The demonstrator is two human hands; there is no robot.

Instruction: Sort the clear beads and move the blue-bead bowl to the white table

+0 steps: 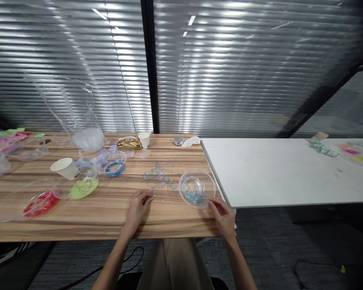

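Observation:
Small pale-blue and clear pieces (159, 176) lie scattered on the wooden table. A clear round bowl (197, 188) to their right holds more blue pieces at its bottom. With its fingertips pinched together, my left hand (138, 206) rests on the table at the near-left edge of the scattered pieces; anything between the fingertips is too small to make out. My right hand (222, 215) grips the bowl's near-right rim between thumb and fingers.
Bowls with blue (115, 168), green (84, 187) and red pieces (42, 204) stand at left, with a paper cup (65, 168) and plastic bags. Another cup (144, 140), a gold packet (129, 143) and a round tin (178, 140) stand behind. A white table (269, 173) adjoins at right.

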